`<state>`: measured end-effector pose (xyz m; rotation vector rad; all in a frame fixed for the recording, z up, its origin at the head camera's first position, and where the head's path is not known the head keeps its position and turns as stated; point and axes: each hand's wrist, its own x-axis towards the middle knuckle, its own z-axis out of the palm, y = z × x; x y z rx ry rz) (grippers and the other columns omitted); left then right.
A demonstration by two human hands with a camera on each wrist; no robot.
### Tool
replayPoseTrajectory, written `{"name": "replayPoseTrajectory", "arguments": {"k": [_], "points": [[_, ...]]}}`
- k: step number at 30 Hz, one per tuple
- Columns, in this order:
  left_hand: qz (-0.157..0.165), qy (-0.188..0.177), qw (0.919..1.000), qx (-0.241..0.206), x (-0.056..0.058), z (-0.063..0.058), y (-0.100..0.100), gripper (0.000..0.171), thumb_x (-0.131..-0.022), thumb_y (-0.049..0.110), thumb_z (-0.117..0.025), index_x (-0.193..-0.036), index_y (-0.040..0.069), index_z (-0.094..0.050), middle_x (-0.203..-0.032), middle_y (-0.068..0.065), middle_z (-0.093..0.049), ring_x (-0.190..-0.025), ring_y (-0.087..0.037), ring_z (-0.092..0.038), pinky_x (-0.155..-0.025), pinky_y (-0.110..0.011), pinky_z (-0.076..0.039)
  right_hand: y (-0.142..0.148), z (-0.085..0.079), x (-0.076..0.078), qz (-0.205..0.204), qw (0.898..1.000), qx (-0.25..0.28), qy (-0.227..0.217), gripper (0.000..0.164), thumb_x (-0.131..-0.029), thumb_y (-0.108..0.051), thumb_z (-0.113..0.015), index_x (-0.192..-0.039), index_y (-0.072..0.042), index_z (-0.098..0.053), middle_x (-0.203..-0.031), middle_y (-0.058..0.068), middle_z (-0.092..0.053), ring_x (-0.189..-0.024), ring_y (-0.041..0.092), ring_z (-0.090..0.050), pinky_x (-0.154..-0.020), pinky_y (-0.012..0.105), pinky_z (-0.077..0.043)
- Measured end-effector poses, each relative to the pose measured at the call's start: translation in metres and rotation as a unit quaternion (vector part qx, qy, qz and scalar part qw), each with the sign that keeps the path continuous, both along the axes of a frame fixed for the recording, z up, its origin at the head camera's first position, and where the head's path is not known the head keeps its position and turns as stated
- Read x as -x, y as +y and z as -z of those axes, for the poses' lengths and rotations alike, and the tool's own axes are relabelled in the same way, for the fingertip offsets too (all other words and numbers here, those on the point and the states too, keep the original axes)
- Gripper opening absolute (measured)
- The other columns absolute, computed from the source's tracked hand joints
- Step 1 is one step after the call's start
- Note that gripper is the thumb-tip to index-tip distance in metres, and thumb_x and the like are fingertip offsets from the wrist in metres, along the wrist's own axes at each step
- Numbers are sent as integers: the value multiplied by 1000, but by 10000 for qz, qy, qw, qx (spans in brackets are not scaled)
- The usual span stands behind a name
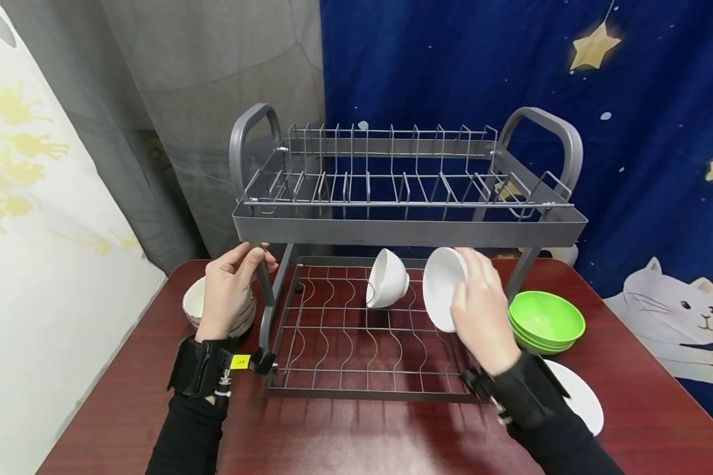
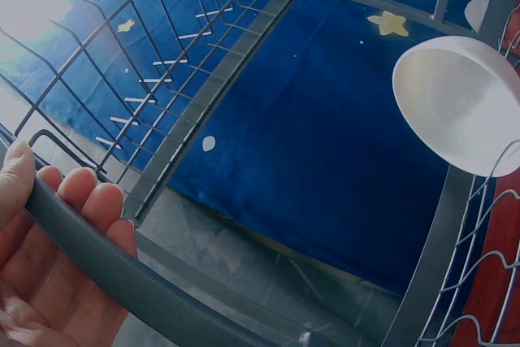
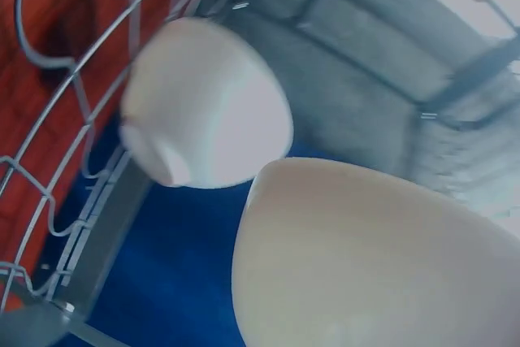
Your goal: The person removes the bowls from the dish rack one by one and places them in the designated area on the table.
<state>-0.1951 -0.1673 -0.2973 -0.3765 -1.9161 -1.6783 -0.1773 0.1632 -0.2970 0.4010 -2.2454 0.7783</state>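
Observation:
My left hand [image 1: 228, 290] grips the left side post of a grey two-tier dish rack [image 1: 410, 231], its thumb and fingers curled about the bar in the left wrist view. Over the right part of the lower tier, my right hand [image 1: 481, 307] holds a white bowl [image 1: 441, 289] by its side, tilted with the opening facing left. A second white bowl [image 1: 387, 280] stands on edge in the lower tier's wavy wires, also opening leftward. The right wrist view has the held bowl [image 3: 366, 258] large in front, near the standing bowl [image 3: 211, 107]; the right fingers are out of that view.
Several light bowls [image 1: 195, 300] are stacked on the table left of the rack, partly behind my left hand. Stacked green bowls [image 1: 548, 320] stand on the right, with a white plate [image 1: 579, 399] nearer, partly under my right forearm. A blue curtain [image 1: 451, 59] hangs behind.

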Motion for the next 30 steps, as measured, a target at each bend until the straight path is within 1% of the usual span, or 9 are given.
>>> {"name": "replayPoseTrajectory", "arguments": {"k": [2, 6, 11, 14, 16, 20, 22, 27, 30], "points": [[5, 35, 10000, -5, 0, 0, 0, 23, -92, 11, -54, -99, -9, -62, -74, 6, -65, -75, -9, -67, -76, -29, -56, 7, -5, -21, -27, 9996, 286, -63, 43, -82, 11, -37, -123, 5, -47, -123, 22, -47, -110, 35, -44, -89, 52, -42], [-32, 63, 10000, -39, 0, 0, 0, 23, -92, 11, -54, -97, -9, -63, -74, 6, -65, -75, -10, -67, -76, -29, -56, 27, -11, -55, 21, 9968, 797, 14, 51, -79, 14, -34, -126, -1, -50, -125, 15, -50, -111, 24, -46, -93, 22, -40], [15, 52, 10000, -31, 0, -2, 1, 25, -92, 12, -54, -101, -10, -62, -74, 6, -65, -75, -8, -67, -76, -29, -55, 67, -8, -86, 875, 9811, 1694, -341, 56, -82, 12, -35, -129, -13, -53, -124, -10, -53, -108, -2, -45, -85, 4, -31], [39, 100, 9999, -30, 0, -2, 0, 24, -92, 11, -54, -100, -10, -61, -74, 6, -65, -75, -8, -66, -76, -28, -55, 102, 7, -89, 1333, 9504, 2723, -689, 56, -85, 10, -33, -130, -16, -53, -124, -11, -54, -104, -2, -47, -85, 3, -35], [19, 120, 9999, -12, 0, -1, 0, 24, -92, 11, -54, -100, -10, -62, -74, 6, -65, -74, -8, -67, -75, -27, -56, 126, 23, -85, 1339, 9123, 3795, -762, 54, -86, 10, -31, -129, -15, -52, -125, -4, -53, -106, 3, -49, -81, 3, -41], [17, 112, 9999, -10, 1, -1, 0, 23, -92, 12, -54, -98, -9, -62, -74, 6, -65, -75, -9, -67, -76, -29, -56, 168, 69, -76, 571, 8246, 5624, -241, 52, -84, 15, -28, -119, -8, -58, -111, 1, -59, -99, 8, -53, -74, 5, -46], [-7, 105, 9999, 5, 1, -1, 0, 23, -92, 12, -54, -99, -9, -62, -74, 6, -65, -75, -9, -67, -76, -28, -55, 177, 86, -74, 594, 8016, 5935, -404, 50, -84, 15, -28, -111, -10, -61, -101, -4, -62, -92, 4, -55, -71, 5, -46], [-31, 92, 10000, -14, 0, 0, 0, 23, -92, 11, -55, -99, -10, -62, -74, 6, -65, -75, -9, -67, -76, -28, -55, 185, 124, -65, 771, 7763, 6152, -1132, 49, -86, 12, -28, -112, -14, -60, -101, -10, -61, -91, 0, -54, -72, 5, -45], [3, 90, 10000, 7, 1, 1, 0, 23, -92, 11, -55, -98, -10, -63, -74, 6, -65, -75, -10, -67, -77, -30, -55, 196, 156, -56, 895, 7872, 5970, -1259, 52, -87, 9, -29, -122, -17, -56, -111, -8, -56, -101, 1, -50, -77, 4, -42]]}}
